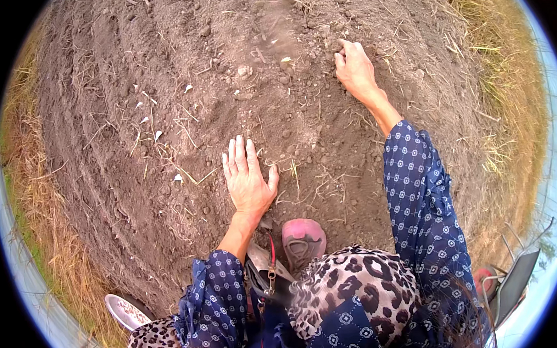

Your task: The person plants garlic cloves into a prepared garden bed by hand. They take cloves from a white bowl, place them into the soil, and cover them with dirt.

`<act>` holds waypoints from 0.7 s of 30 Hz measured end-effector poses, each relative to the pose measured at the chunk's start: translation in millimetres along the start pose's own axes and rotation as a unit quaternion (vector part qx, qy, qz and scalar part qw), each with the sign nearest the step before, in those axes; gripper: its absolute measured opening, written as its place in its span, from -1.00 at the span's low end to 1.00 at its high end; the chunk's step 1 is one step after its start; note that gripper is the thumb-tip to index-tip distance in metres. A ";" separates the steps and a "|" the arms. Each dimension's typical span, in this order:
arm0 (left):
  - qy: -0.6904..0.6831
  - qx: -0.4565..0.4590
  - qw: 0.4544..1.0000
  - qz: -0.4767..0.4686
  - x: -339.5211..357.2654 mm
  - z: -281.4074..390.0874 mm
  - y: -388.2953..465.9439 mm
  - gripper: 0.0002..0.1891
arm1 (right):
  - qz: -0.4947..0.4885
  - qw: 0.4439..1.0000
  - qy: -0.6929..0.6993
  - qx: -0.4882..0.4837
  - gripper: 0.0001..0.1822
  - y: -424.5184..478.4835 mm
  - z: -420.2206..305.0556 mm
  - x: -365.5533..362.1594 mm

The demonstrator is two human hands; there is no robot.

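My left hand (248,178) lies palm down on the loose brown soil (275,108), thumb spread away from the fingers and nothing in it. Farther out to the right, my right hand (355,68) reaches down to the ground with bent fingers. Whether its fingertips hold anything is hidden. Small white pieces that look like garlic cloves are scattered on the dirt, among them one clove (158,135) left of my left hand and another (188,88) farther out. A pale yellowish piece (285,59) rests left of my right hand.
A pale bowl (118,312) with whitish contents stands at lower left. My pink-toed shoe (303,239) and leopard-print knee (355,288) are close below. A bag (266,264) with a red strap hangs between my arms. Dry grass (514,81) borders the soil; a dark metal-framed object (513,284) stands lower right.
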State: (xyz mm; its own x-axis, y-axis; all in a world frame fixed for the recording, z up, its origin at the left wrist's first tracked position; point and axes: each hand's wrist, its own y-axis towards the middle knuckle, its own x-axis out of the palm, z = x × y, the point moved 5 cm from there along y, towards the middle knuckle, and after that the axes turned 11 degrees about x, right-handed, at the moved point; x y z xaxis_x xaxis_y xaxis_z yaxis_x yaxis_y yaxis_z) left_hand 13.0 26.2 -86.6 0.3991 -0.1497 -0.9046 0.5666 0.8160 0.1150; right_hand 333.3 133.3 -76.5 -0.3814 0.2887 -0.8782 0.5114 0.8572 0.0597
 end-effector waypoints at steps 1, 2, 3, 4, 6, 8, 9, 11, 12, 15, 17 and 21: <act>0.000 -0.001 1.000 0.000 -0.2 -1.0 -0.3 -0.21 | -0.010 1.000 -0.002 -0.008 -0.64 -2.2 -4.4 5.0; 0.000 0.000 1.000 0.004 -0.3 -1.2 -0.5 -0.21 | -0.035 0.999 0.016 -0.012 -0.63 -1.2 -6.3 6.6; 0.004 -0.002 1.000 0.003 -0.6 -3.0 -1.0 -0.21 | -0.031 0.999 0.032 -0.004 -0.62 -3.5 -11.7 5.3; 0.007 -0.004 1.000 0.002 -1.3 -4.2 -2.1 -0.21 | -0.028 0.999 0.047 0.004 -0.61 -8.8 -18.7 -0.4; 0.008 -0.004 1.000 0.001 -0.3 -5.4 -1.7 -0.21 | -0.019 0.999 0.036 0.025 -0.58 -18.1 -23.1 -3.7; 0.000 -0.001 1.000 0.010 0.1 -3.9 -2.9 -0.22 | -0.039 0.999 0.022 0.015 -0.56 -25.2 -26.2 1.6; -0.001 0.000 1.000 0.014 -0.9 -3.6 -3.4 -0.22 | -0.050 0.999 0.017 0.010 -0.56 -28.9 -31.5 3.8; -0.009 -0.003 1.000 0.015 -2.0 -4.1 -3.4 -0.22 | -0.065 0.995 0.075 -0.004 -0.52 -31.4 -43.6 6.3; -0.009 -0.005 1.000 0.015 -1.5 -4.4 -3.1 -0.22 | -0.072 0.994 0.086 -0.018 -0.50 -32.5 -50.5 7.4; -0.010 -0.007 1.000 0.015 -1.2 -3.5 -2.2 -0.23 | -0.073 0.996 0.033 -0.048 -0.46 -34.4 -65.0 19.3; -0.010 -0.007 1.000 0.015 -3.1 -2.1 -0.7 -0.23 | -0.042 0.996 -0.025 -0.072 -0.46 -30.5 -72.6 27.1; 0.002 -0.007 1.000 0.017 -2.9 -3.5 -2.1 -0.23 | -0.134 0.983 0.090 -0.084 -0.58 -26.0 -89.1 35.0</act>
State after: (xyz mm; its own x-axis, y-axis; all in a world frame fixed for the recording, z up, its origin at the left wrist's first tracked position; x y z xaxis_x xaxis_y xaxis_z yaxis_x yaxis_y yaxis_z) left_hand 8.2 26.9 -85.7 0.4157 -0.1191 -0.9017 0.5416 0.8289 0.1402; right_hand 238.0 159.1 -66.5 -0.6223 0.1008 -0.7763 0.2460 0.9666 -0.0717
